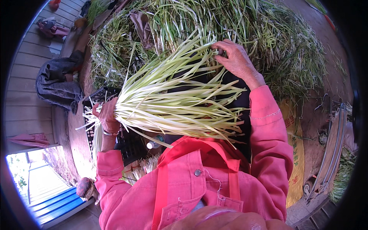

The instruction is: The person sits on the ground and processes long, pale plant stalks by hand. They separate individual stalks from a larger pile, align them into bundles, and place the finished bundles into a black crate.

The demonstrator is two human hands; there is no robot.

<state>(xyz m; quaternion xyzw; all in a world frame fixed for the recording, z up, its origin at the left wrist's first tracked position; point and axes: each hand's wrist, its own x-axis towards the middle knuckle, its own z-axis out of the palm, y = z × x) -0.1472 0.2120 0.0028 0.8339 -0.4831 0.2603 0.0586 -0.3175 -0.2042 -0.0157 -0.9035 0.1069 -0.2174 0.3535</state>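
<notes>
A large bunch of pale yellow-green leafy stalks, like blanched garlic chives [172, 97], spreads across my lap. My left hand [108, 115] grips it near the white stem ends, which stick out to the left past my fingers. The long leaves fan out to the right over dark cloth. At the far upper side of the fan, my right hand [234, 60] pinches a few leaf tips between thumb and fingers. Something small and dark shows between those fingers; I cannot tell what it is. A bracelet circles my left wrist.
A heap of green leafy stalks [247, 26] lies ahead. Beside my left hand stands a black plastic crate [126, 143], with a clear bottle [155, 143] nearby. White-stemmed bundles [141, 166] sit below. Dark cloth [59, 80] lies left; a yellow printed sack [296, 161] and metal-framed cart [330, 152] are right.
</notes>
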